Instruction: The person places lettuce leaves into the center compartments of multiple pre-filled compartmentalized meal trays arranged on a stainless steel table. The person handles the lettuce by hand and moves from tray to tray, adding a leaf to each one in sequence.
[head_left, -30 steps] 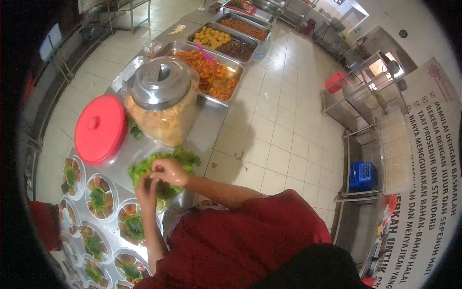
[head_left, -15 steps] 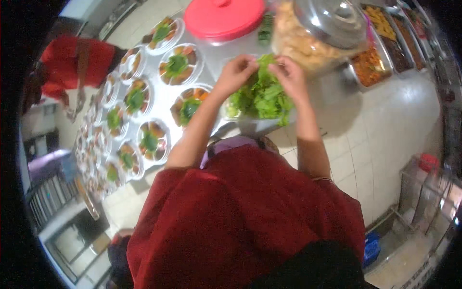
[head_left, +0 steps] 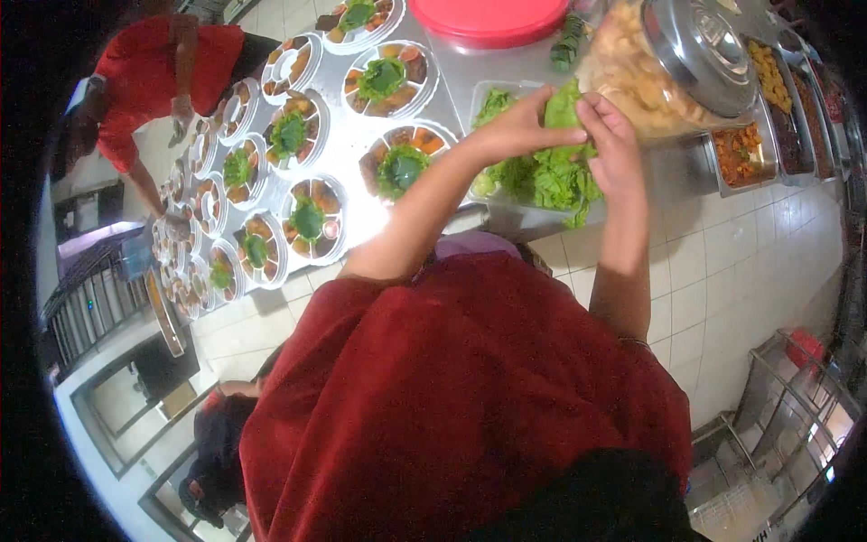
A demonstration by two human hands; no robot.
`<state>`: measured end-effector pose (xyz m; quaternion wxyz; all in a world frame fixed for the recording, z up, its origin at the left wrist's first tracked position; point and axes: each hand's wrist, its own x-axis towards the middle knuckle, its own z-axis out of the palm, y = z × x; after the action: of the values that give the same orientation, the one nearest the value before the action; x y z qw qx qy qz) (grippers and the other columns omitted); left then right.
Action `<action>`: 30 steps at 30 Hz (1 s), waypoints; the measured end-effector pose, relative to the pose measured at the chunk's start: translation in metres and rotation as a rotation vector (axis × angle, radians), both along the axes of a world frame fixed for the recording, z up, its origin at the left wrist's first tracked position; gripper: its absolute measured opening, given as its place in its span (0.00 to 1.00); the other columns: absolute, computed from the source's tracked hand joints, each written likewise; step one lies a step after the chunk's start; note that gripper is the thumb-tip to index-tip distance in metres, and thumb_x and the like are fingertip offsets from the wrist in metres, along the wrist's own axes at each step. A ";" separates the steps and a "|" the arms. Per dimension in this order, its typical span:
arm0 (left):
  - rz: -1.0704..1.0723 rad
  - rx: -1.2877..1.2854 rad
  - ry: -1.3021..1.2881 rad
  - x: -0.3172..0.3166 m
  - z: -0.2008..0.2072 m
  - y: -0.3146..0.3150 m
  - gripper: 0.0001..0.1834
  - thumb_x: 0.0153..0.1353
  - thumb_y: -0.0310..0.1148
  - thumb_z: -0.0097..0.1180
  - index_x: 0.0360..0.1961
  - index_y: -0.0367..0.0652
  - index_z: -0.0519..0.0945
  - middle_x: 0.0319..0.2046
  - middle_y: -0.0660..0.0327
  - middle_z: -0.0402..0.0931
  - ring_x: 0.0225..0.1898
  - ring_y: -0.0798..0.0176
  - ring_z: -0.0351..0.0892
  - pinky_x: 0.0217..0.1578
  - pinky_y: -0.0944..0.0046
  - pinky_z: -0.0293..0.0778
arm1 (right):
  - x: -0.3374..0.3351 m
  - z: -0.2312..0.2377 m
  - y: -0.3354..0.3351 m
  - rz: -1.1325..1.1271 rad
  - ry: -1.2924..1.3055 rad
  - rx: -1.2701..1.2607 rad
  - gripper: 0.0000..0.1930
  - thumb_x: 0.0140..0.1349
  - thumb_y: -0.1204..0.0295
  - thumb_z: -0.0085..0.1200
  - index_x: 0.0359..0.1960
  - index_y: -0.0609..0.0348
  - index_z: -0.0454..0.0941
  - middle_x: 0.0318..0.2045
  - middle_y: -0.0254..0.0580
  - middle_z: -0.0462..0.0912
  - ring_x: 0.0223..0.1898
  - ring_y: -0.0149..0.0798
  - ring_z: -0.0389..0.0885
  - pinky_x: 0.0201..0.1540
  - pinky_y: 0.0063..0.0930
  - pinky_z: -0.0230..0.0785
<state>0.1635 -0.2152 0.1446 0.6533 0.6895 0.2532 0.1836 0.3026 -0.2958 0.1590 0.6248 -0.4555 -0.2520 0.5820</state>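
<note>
Between my two hands is a green lettuce leaf [head_left: 562,107], held up above a clear plastic tub [head_left: 476,101] of lettuce. My left hand [head_left: 533,126] pinches the leaf from its left side. On the other side my right hand [head_left: 611,135] grips it with thumb and fingers. More loose lettuce [head_left: 553,181] fills the tub beneath, some hanging over its near edge. Just left of my left forearm lies a round divided tray [head_left: 404,165] of food, with lettuce and a dark green piece at its centre.
Several similar divided trays [head_left: 315,218] cover the metal table to the left. Behind stand a red lid [head_left: 492,20] and a clear jar [head_left: 632,72] of pale snacks with a metal lid. Metal food pans [head_left: 745,154] line the right. A co-worker in red [head_left: 167,77] bends over the far-left trays.
My view has shifted, so the table appears farther right. My hands have come closer together around the lettuce leaf. The co-worker at the left now reaches down to the trays.
</note>
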 end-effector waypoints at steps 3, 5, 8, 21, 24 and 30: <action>0.042 -0.118 -0.085 -0.007 -0.003 0.005 0.20 0.58 0.42 0.53 0.45 0.40 0.70 0.36 0.66 0.73 0.38 0.73 0.69 0.41 0.73 0.65 | 0.006 0.010 -0.007 -0.035 -0.011 0.011 0.07 0.59 0.69 0.50 0.36 0.56 0.73 0.28 0.28 0.75 0.28 0.21 0.72 0.25 0.16 0.67; 0.055 -0.171 -0.032 -0.018 -0.004 0.014 0.16 0.58 0.41 0.52 0.41 0.40 0.73 0.33 0.67 0.73 0.36 0.75 0.69 0.39 0.74 0.65 | 0.006 0.020 -0.011 -0.034 -0.150 -0.082 0.07 0.60 0.68 0.48 0.36 0.56 0.73 0.28 0.27 0.75 0.29 0.21 0.72 0.27 0.16 0.65; 0.037 -0.308 -0.126 -0.021 0.002 0.010 0.14 0.59 0.40 0.51 0.37 0.40 0.75 0.29 0.70 0.73 0.31 0.79 0.68 0.34 0.76 0.64 | 0.013 0.013 -0.015 0.001 -0.191 -0.157 0.08 0.60 0.67 0.47 0.37 0.57 0.72 0.31 0.30 0.75 0.33 0.23 0.71 0.35 0.18 0.64; -0.278 -0.044 -0.005 -0.013 0.010 -0.004 0.18 0.60 0.44 0.49 0.45 0.43 0.73 0.31 0.65 0.75 0.31 0.72 0.72 0.31 0.72 0.69 | 0.028 0.025 -0.067 0.184 -1.022 -0.179 0.20 0.47 0.67 0.59 0.41 0.62 0.72 0.32 0.37 0.76 0.35 0.31 0.72 0.39 0.29 0.65; -0.390 -0.207 -0.309 -0.015 0.020 -0.015 0.20 0.61 0.42 0.48 0.50 0.41 0.69 0.35 0.63 0.75 0.35 0.71 0.73 0.39 0.71 0.69 | 0.071 0.042 -0.137 -0.167 -0.730 -0.214 0.14 0.46 0.68 0.59 0.34 0.62 0.74 0.28 0.34 0.72 0.32 0.28 0.68 0.33 0.21 0.64; -0.140 -0.100 -0.130 -0.050 -0.008 -0.016 0.23 0.60 0.45 0.48 0.50 0.39 0.69 0.34 0.64 0.74 0.36 0.71 0.70 0.40 0.70 0.67 | 0.206 -0.022 -0.298 -0.140 -0.967 -0.550 0.19 0.50 0.63 0.55 0.40 0.64 0.73 0.36 0.45 0.75 0.36 0.39 0.73 0.37 0.29 0.67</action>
<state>0.1139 -0.2317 0.1368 0.7131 0.6587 0.1704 0.1692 0.5082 -0.5936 0.1368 0.3335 -0.8323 -0.3178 0.3083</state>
